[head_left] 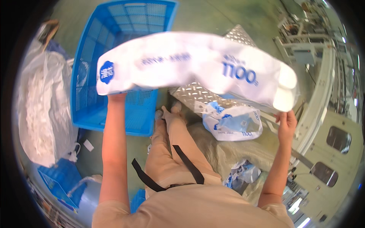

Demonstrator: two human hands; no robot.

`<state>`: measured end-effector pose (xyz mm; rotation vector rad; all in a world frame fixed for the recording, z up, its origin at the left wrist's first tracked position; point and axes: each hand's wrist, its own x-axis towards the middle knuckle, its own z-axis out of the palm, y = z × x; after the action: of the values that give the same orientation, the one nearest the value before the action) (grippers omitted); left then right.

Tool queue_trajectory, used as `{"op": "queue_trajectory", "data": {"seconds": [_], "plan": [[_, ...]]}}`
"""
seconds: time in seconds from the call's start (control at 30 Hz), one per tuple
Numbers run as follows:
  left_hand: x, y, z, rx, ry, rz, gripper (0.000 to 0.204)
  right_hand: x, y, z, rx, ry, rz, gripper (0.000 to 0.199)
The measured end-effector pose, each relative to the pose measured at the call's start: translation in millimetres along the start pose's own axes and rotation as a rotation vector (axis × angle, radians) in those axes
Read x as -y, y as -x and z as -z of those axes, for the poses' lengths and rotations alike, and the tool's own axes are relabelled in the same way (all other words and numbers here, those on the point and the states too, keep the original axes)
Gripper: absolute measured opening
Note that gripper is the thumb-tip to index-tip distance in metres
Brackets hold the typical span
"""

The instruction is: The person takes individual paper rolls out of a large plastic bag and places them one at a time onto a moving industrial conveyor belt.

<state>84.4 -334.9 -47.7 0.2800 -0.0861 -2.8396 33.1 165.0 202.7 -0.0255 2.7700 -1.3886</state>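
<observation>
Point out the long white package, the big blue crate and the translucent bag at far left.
Long white package (201,60): head view, middle of its printed side.
Big blue crate (84,70): head view, its left wall.
Translucent bag (47,108): head view, middle of its side.

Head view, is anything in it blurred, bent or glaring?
Head view: the long white package looks soft, its smaller print smeared; head view again: fisheye distortion bows the pale machine at right, with black corners around the picture; also head view: bright glints at lower right.
</observation>
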Motion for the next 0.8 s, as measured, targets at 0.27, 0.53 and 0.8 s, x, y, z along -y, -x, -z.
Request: {"op": "queue_trajectory", "data": {"seconds": [0.27, 0.53, 0.8], "plan": [[192, -42, 46, -0.159, -0.358, 0.440, 0.022, -301, 109, 52, -0.379, 0.121, -0.411, 0.021], [232, -52, 144, -0.582, -0.819, 0.385, 0.026, -416, 174, 24, 0.038, 0.304, -0.905, 0.025], [281, 15, -3, -0.694, -1.377, 0.216, 0.080, -350, -36, 47, -0.120, 0.291, -0.331, 0.027]]}}
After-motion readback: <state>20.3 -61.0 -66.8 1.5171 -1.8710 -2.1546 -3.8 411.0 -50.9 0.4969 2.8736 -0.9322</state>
